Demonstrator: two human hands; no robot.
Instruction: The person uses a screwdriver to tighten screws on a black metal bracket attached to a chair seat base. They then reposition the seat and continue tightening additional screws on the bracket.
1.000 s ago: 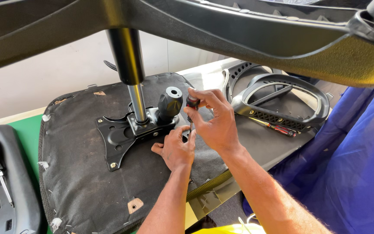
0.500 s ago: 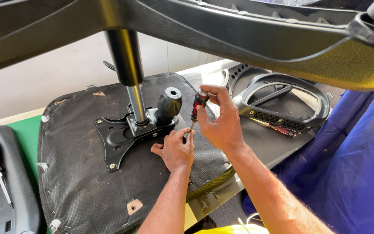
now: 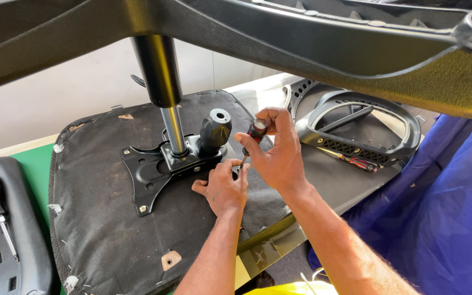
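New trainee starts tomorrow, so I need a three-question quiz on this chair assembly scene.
1. True or false: the right hand holds a screwdriver.
2. Where does the left hand rest? A) on the armrest frame B) on the seat underside by the metal plate
3. Fill in: a second screwdriver lies beside the ____.

Key: 1 true; 2 B; 3 armrest frame.

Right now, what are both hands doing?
Left hand: resting on the seat underside, holding nothing visible.
Right hand: closed around a screwdriver.
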